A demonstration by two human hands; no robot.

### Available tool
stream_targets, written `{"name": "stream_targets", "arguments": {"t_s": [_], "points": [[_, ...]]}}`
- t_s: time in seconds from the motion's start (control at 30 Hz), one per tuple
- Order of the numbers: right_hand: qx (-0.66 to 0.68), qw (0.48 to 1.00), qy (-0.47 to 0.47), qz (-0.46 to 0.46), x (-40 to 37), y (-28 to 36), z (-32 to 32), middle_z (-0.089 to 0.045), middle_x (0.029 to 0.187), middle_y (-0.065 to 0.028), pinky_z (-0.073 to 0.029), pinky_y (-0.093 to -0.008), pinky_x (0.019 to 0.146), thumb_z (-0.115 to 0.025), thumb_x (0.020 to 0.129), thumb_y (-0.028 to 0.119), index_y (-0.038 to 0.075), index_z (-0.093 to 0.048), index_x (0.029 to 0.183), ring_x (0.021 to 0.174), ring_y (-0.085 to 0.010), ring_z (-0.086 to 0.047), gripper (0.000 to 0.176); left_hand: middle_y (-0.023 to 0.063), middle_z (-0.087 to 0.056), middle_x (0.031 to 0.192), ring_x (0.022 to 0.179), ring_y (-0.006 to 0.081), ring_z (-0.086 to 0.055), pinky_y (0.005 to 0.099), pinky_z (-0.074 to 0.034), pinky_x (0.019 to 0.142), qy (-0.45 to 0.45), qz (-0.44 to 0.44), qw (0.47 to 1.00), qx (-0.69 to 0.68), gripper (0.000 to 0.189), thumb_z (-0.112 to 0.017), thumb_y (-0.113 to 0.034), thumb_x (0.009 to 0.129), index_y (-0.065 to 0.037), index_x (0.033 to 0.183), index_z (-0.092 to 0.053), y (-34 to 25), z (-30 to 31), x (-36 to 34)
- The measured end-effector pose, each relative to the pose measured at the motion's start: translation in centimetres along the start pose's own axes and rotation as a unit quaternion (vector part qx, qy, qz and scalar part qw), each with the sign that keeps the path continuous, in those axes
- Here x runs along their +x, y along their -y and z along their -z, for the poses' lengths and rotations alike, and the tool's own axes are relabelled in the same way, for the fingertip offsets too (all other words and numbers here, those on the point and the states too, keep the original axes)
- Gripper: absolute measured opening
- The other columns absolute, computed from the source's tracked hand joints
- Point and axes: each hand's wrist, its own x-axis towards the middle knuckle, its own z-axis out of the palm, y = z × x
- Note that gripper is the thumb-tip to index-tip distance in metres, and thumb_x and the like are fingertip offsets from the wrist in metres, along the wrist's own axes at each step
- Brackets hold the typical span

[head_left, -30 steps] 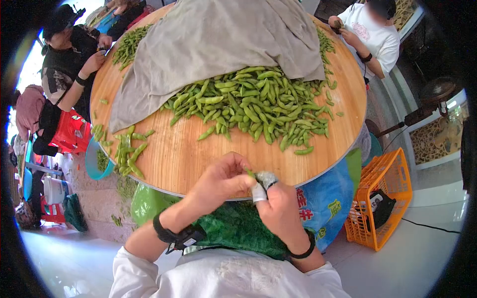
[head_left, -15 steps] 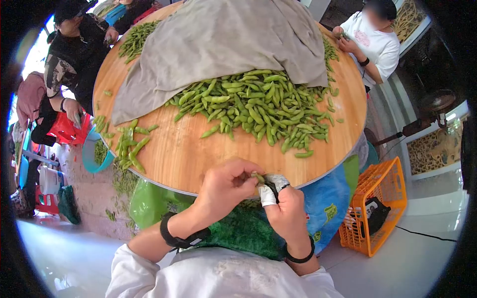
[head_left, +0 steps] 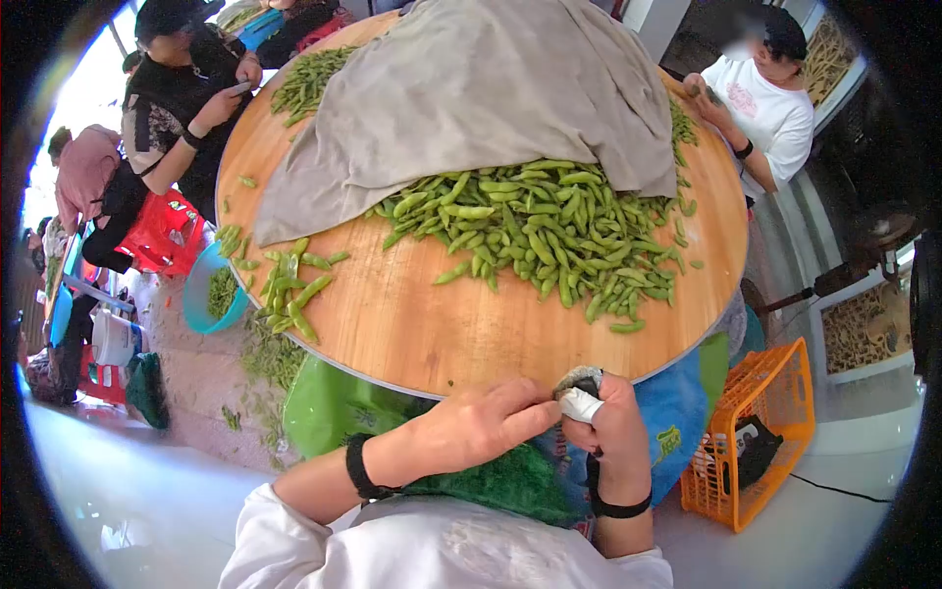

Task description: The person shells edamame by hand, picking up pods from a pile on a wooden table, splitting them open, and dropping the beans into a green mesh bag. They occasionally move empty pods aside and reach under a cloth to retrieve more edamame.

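At the near edge of the round wooden table (head_left: 392, 334), my two hands meet over my lap. My left hand (head_left: 491, 422) is closed, its thumb and fingertips pinched against the right fingers; whatever lies in the pinch is hidden. White wrapping covers the thumb of my right hand (head_left: 620, 427), and grey, dirtied wrapping covers its index finger. This hand is curled closed, and I cannot make out what it holds. Beyond them lies a heap of green soybean pods (head_left: 530, 226), partly under a grey-beige cloth (head_left: 471, 88). A smaller group of pods (head_left: 294, 285) lies at the left edge.
An orange crate (head_left: 751, 432) with a black item inside stands on the floor at right. At left are a turquoise basin (head_left: 211, 290) and red bags (head_left: 167, 236). One person (head_left: 177, 98) sits at the left, another (head_left: 760, 103) at the right. Pods litter the floor.
The green pod that showed between my fingertips is no longer visible. Both hands have shifted right and slightly lower in view. The left person's lower hand has risen to the other hand.
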Motion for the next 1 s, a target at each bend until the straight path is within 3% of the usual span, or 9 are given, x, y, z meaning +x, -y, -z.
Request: {"name": "stream_targets", "arguments": {"t_s": [0.07,0.23,0.37,0.43,0.57,0.67,0.77,0.87,1.0], "points": [[0.082,0.995,0.034,-0.034,0.1,-0.1,0.1,-0.049,0.054,0.0023,-0.025,-0.0203,0.038,-0.057,0.08,0.005,0.003,-0.059,0.075,0.042,-0.0039,-0.037,0.006,0.0114,-0.057,0.099,0.085,0.0268,-0.059,0.0332,-0.051,0.07,-0.023,0.015,0.999,-0.031,0.029,-0.064,-0.003,0.069,-0.004,0.096,-0.056,0.1,-0.6,-0.1],[-0.085,0.974,-0.173,0.117,-0.6,0.5,0.4,-0.048,0.053,0.0015,-0.024,-0.0211,0.037,-0.056,0.078,0.004,0.003,-0.058,0.075,0.041,-0.004,-0.036,0.004,0.0125,-0.056,0.104,0.084,0.0293,-0.058,0.0334,-0.051,0.071,-0.001,0.032,0.997,-0.077,0.024,-0.064,-0.002,0.07,-0.003,0.092,-0.055,-0.1,-1.2,-0.1],[-0.237,0.938,-0.165,0.193,-1.2,0.0,0.3,-0.056,0.059,-0.0023,-0.039,-0.0238,0.047,-0.058,0.076,0.003,-0.001,-0.06,0.077,0.051,-0.0091,-0.049,0.005,0.0138,-0.057,0.093,0.081,0.031,-0.057,0.0372,-0.049,0.072,-0.031,-0.003,0.992,-0.121,0.018,-0.065,-0.007,0.072,-0.001,0.084,-0.054,-0.9,-0.7,0.5],[-0.281,0.934,-0.139,0.172,-1.7,0.2,-0.3,-0.06,0.064,-0.0066,-0.044,-0.0259,0.055,-0.062,0.074,0.004,-0.002,-0.062,0.077,0.058,-0.0114,-0.055,0.006,0.0114,-0.061,0.092,0.079,0.0267,-0.061,0.034,-0.051,0.067,-0.018,0.183,0.974,-0.13,0.02,-0.067,-0.009,0.075,-0.002,0.09,-0.056,-0.8,-0.3,0.0],[-0.339,0.908,-0.079,0.233,-1.1,-0.1,-2.9,-0.063,0.071,-0.0139,-0.047,-0.0295,0.061,-0.064,0.076,0.01,-0.001,-0.064,0.082,0.063,-0.0219,-0.062,0.013,0.0105,-0.061,0.081,0.073,0.0264,-0.062,0.0335,-0.051,0.064,-0.082,0.258,0.931,-0.246,0.016,-0.067,-0.008,0.076,-0.002,0.087,-0.057,-1.3,1.7,0.0],[-0.377,0.895,-0.064,0.23,-0.8,-0.2,-2.4,-0.063,0.076,-0.0157,-0.048,-0.0311,0.063,-0.062,0.078,0.011,-0.001,-0.063,0.087,0.067,-0.0252,-0.063,0.015,0.011,-0.061,0.083,0.071,0.0281,-0.061,0.0347,-0.05,0.063,-0.074,0.259,0.961,0.06,0.011,-0.061,0.0,0.074,-0.003,0.084,-0.059,-0.6,6.1,-2.0],[-0.334,0.922,-0.095,0.172,-0.6,-0.5,-1.7,-0.064,0.08,-0.0166,-0.048,-0.0326,0.066,-0.059,0.08,0.01,-0.002,-0.062,0.093,0.073,-0.027,-0.064,0.018,0.0116,-0.06,0.083,0.077,0.0297,-0.057,0.0401,-0.047,0.065,-0.048,0.262,0.893,0.363,0.015,-0.055,0.002,0.072,-0.003,0.086,-0.059,1.4,10.9,-2.8],[-0.329,0.928,-0.045,0.169,-0.5,-0.3,-2.3,-0.063,0.083,-0.0187,-0.048,-0.0354,0.069,-0.056,0.081,0.009,-0.001,-0.06,0.098,0.077,-0.0324,-0.062,0.02,0.0124,-0.057,0.083,0.079,0.0317,-0.054,0.0422,-0.044,0.066,-0.046,0.202,0.944,0.255,0.013,-0.057,-0.002,0.074,-0.004,0.087,-0.057,4.8,10.0,-1.2],[-0.39,0.892,-0.012,0.228,-0.3,-0.3,-2.7,-0.062,0.084,-0.0214,-0.048,-0.0376,0.068,-0.056,0.081,0.009,-0.001,-0.06,0.098,0.078,-0.0367,-0.06,0.02,0.0134,-0.054,0.084,0.079,0.0339,-0.054,0.042,-0.044,0.066,-0.004,0.226,0.956,0.188,0.012,-0.058,-0.006,0.076,-0.004,0.088,-0.054,9.0,6.8,0.6]]}}
